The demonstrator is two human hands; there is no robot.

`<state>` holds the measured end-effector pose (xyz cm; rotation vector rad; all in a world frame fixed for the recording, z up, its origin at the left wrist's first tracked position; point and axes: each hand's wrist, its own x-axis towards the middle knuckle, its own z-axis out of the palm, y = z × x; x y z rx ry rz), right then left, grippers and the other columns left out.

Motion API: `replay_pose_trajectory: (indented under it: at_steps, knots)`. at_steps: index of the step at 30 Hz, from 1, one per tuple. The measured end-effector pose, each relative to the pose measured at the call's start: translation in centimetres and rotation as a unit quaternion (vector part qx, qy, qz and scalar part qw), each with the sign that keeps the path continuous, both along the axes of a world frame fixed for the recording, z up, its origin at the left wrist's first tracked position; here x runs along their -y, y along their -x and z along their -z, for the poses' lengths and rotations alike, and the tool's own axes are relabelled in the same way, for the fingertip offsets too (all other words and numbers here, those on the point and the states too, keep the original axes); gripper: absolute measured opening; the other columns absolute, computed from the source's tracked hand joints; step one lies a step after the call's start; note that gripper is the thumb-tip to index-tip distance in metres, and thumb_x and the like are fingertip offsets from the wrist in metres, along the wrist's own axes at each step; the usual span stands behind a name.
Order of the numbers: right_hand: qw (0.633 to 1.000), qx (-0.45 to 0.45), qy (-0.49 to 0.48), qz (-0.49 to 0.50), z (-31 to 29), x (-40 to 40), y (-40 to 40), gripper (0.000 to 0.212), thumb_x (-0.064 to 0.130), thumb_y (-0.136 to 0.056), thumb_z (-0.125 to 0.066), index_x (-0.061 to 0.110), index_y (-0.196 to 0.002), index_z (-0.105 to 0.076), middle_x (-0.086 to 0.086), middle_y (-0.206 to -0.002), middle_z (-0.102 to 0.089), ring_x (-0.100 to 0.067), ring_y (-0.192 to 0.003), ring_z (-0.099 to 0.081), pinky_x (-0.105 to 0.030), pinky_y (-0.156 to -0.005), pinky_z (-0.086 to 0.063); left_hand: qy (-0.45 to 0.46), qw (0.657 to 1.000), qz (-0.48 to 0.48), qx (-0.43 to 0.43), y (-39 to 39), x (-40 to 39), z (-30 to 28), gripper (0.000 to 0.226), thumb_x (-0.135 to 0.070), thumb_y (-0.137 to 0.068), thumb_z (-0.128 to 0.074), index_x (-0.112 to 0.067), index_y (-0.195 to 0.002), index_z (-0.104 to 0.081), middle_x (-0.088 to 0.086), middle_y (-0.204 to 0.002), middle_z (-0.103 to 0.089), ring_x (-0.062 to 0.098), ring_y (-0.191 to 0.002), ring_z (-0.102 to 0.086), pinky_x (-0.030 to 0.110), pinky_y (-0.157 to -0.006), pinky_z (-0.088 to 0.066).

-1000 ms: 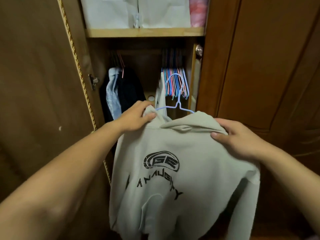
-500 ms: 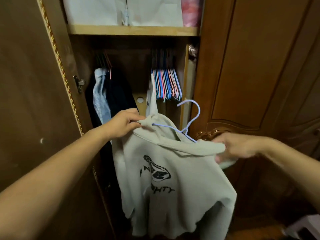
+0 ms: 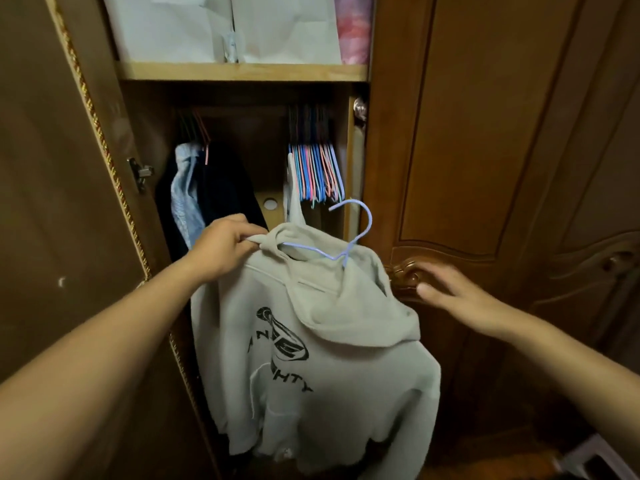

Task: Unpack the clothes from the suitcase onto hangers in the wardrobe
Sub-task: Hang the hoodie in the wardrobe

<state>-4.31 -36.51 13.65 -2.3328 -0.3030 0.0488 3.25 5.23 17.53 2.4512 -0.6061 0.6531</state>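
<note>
A pale grey hoodie (image 3: pixel 332 368) with a black print hangs on a light blue wire hanger (image 3: pixel 349 237) in front of the open wardrobe. My left hand (image 3: pixel 225 251) grips the hoodie's left shoulder, over the hanger's end, and holds it up. My right hand (image 3: pixel 453 299) is off the garment, to its right, fingers spread and relaxed in front of the carved door trim. The hanger's hook points up and left, free of the rail. The suitcase is out of view.
Inside the wardrobe, dark and light blue clothes (image 3: pixel 204 199) hang at the left and a bunch of several coloured empty hangers (image 3: pixel 318 171) at the right. A wooden shelf (image 3: pixel 242 71) above carries white bags. The open door (image 3: pixel 52 202) stands left, a closed door (image 3: pixel 485 133) right.
My right hand has let go of the hoodie's right shoulder and drawn away to the right. The hoodie now hangs from my left hand alone, turned and tilted, its hood flopped down.
</note>
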Motion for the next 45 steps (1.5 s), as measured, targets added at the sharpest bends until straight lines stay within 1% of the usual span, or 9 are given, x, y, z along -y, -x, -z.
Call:
replay_pose_trajectory:
  at_steps: [3, 8, 11, 14, 21, 26, 31, 38, 45]
  knots:
    - [0.988, -0.081, -0.084, -0.103, 1.8, -2.6, -0.9, 0.072, 0.064, -0.075, -0.073, 0.040, -0.139, -0.049, 0.016, -0.139, -0.058, -0.002, -0.127, -0.054, -0.032, -0.108, -0.043, 0.015, 0.997, -0.076, 0.016, 0.5, 1.4, -0.9, 0.020, -0.020, -0.092, -0.069, -0.032, -0.106, -0.078, -0.002, -0.085, -0.054, 0.021, -0.083, -0.056, 0.040, -0.078, -0.047]
    - [0.979, 0.192, -0.032, 0.057, 0.9, -2.7, -2.6, 0.024, 0.037, -0.091, -0.068, 0.037, -0.115, -0.066, 0.016, -0.107, -0.070, -0.014, -0.102, -0.065, -0.040, -0.089, -0.052, -0.115, 0.979, -0.059, -0.156, 3.4, 1.3, -3.6, 0.023, -0.047, -0.094, -0.066, -0.031, -0.111, -0.066, -0.011, -0.102, -0.062, 0.016, -0.102, -0.063, 0.024, -0.077, -0.046]
    - [0.967, 0.254, 0.014, 0.008, -0.1, -1.1, -2.3, 0.034, 0.025, -0.094, -0.065, 0.035, -0.126, -0.063, 0.015, -0.113, -0.068, -0.012, -0.106, -0.062, -0.039, -0.089, -0.051, 0.105, 0.819, -0.001, -0.565, 5.4, 0.2, -4.0, 0.067, -0.074, -0.091, -0.037, -0.023, -0.125, -0.062, -0.002, -0.126, -0.068, 0.016, -0.117, -0.064, 0.029, -0.093, -0.049]
    - [0.959, 0.274, 0.062, -0.039, -0.6, -0.7, -2.0, 0.036, 0.028, -0.094, -0.062, 0.043, -0.127, -0.060, 0.023, -0.116, -0.065, -0.006, -0.108, -0.059, -0.036, -0.090, -0.048, 0.114, 0.736, 0.030, -0.666, 6.6, 0.5, -0.7, 0.051, -0.045, -0.102, -0.049, -0.006, -0.133, -0.062, 0.010, -0.129, -0.069, 0.027, -0.122, -0.064, 0.040, -0.103, -0.051]
    - [0.951, 0.192, 0.203, -0.133, -1.0, 2.7, -1.5, 0.032, 0.075, -0.088, -0.041, 0.062, -0.116, -0.052, 0.033, -0.111, -0.062, 0.003, -0.102, -0.061, -0.027, -0.079, -0.051, 0.309, 0.878, -0.038, -0.362, 7.1, 4.8, 2.0, 0.027, -0.025, -0.104, -0.055, -0.005, -0.108, -0.073, 0.017, -0.111, -0.074, 0.032, -0.103, -0.071, 0.045, -0.091, -0.056]
    - [0.966, 0.218, 0.132, -0.047, -0.4, 6.0, -1.9, 0.038, 0.032, -0.096, -0.062, 0.063, -0.116, -0.053, 0.026, -0.113, -0.066, -0.007, -0.103, -0.063, -0.033, -0.080, -0.052, 0.090, 0.986, 0.070, -0.118, 8.5, 8.0, 0.0, 0.043, -0.039, -0.105, -0.050, -0.002, -0.087, -0.064, 0.007, -0.086, -0.060, 0.011, -0.082, -0.057, 0.027, -0.077, -0.045]
    - [0.979, 0.190, -0.023, -0.076, -1.4, 7.5, -1.0, 0.029, 0.024, -0.091, -0.068, 0.051, -0.101, -0.067, 0.021, -0.104, -0.071, -0.001, -0.098, -0.065, -0.017, -0.076, -0.049, 0.131, 0.970, -0.008, -0.203, 9.3, 5.1, 2.7, 0.042, -0.042, -0.109, -0.035, -0.024, -0.091, -0.069, -0.008, -0.090, -0.070, 0.000, -0.088, -0.063, 0.025, -0.082, -0.047]
    - [0.956, 0.197, 0.143, -0.162, 0.2, 0.5, -0.6, 0.018, 0.046, -0.094, -0.060, 0.052, -0.111, -0.059, 0.030, -0.109, -0.065, 0.000, -0.104, -0.061, -0.034, -0.083, -0.050, 0.153, 0.975, 0.045, -0.157, 8.7, 11.3, -0.2, 0.042, -0.028, -0.106, -0.048, -0.004, -0.073, -0.054, 0.008, -0.059, -0.055, 0.018, -0.050, -0.057, 0.029, -0.057, -0.047]
    - [0.986, 0.160, 0.018, -0.052, -0.6, 5.0, -1.0, 0.023, 0.027, -0.092, -0.068, 0.047, -0.102, -0.064, 0.026, -0.104, -0.067, 0.008, -0.098, -0.060, -0.028, -0.082, -0.047, 0.061, 0.967, 0.006, -0.248, 11.3, 1.7, 5.8, 0.051, -0.072, -0.083, -0.058, -0.041, -0.123, -0.065, -0.017, -0.118, -0.067, -0.002, -0.110, -0.062, 0.029, -0.103, -0.047]
